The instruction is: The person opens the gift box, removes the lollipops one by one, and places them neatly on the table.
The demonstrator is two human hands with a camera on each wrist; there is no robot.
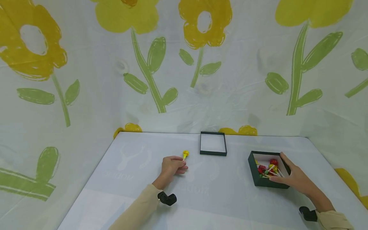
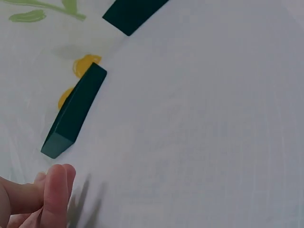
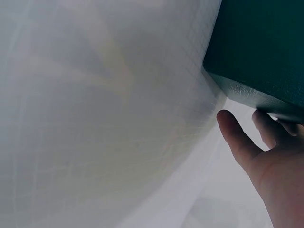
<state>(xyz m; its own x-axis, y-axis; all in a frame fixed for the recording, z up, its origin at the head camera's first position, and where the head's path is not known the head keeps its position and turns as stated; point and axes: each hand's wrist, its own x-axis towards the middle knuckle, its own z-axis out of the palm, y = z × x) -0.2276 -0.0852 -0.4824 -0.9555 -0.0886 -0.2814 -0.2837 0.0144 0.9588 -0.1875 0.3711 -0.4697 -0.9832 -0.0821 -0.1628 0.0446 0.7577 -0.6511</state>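
Observation:
In the head view my left hand [image 1: 172, 166] pinches a lollipop with a yellow wrapped head [image 1: 185, 153] by its white stick, above the table. The left wrist view shows the fingertips [image 2: 58, 190] pressed together, but the lollipop is not visible there. My right hand [image 1: 299, 179] grips the right side of an open dark green box [image 1: 263, 182], thumb at the near edge and fingers at the far corner. Several red and yellow lollipops [image 1: 270, 169] with white sticks lie inside. In the right wrist view the green box [image 3: 261, 42] is above the fingers.
A shallow dark green box lid [image 1: 213, 153] lies at the table's back edge, between the hands. The white table [image 1: 224, 204] meets a flower-printed curtain [image 1: 235, 95] behind and at both sides.

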